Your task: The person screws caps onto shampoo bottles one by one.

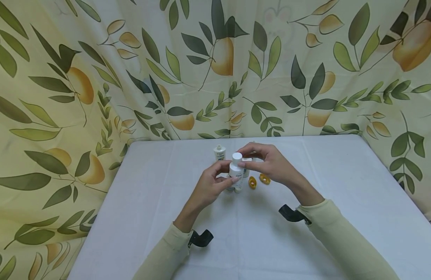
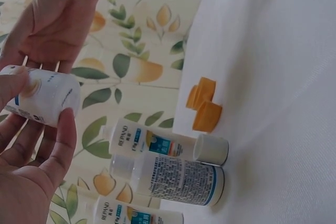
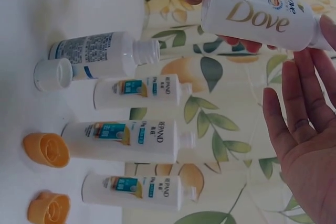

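Near the table's far side, my left hand [image 1: 212, 182] grips a white Dove bottle [image 3: 252, 17] round its body, raised above the table and upright. A white cap [image 1: 237, 157] tops this bottle. My right hand [image 1: 271, 161] has its thumb and forefinger pinching the cap from the right; its other fingers extend loosely, as the right wrist view shows. Below stands a second white bottle [image 3: 94, 53] with a bare threaded neck and small print on its side. Beside it on the cloth rests a loose white cap [image 3: 52, 74].
Three white Repano bottles, one nearest the second bottle [image 3: 139, 94], one in the middle [image 3: 126, 140] and one farther along [image 3: 136, 191], stand without caps. Two orange caps [image 1: 252, 182] lie right of the bottles on the white tablecloth [image 1: 159, 217]. A leaf-patterned curtain [image 1: 201, 97] hangs behind.
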`<state>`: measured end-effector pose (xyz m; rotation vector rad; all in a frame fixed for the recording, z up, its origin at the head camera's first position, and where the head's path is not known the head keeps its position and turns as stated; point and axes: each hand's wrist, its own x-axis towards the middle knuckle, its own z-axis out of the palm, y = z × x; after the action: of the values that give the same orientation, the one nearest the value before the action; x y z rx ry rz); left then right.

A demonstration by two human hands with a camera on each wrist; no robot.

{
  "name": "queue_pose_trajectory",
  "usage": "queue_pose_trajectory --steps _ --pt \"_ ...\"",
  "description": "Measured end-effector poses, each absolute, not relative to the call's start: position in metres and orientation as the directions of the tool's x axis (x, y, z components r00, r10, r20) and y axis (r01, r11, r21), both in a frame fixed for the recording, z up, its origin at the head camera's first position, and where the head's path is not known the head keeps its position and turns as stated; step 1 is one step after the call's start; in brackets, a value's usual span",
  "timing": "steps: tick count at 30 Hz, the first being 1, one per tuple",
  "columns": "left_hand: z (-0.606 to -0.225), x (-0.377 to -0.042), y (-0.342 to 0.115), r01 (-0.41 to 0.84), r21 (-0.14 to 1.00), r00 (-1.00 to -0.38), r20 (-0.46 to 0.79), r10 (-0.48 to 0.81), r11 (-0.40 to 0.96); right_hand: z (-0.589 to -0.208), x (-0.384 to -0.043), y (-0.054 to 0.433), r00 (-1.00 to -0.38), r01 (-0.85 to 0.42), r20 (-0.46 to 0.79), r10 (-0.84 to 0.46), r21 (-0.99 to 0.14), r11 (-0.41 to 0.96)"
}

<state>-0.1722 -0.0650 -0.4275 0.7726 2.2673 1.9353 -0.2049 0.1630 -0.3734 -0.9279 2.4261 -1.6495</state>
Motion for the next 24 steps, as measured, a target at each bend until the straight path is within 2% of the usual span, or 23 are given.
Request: queue_pose_trajectory --steps 24 --pt "-0.4268 -0.1715 -0.0612 0.326 0.943 -0.87 0.269 0.412 0.073 -0.3724 -0.2024 0.1571 -0.813 -0.439 0.258 -0.522 -0.86 0.259"
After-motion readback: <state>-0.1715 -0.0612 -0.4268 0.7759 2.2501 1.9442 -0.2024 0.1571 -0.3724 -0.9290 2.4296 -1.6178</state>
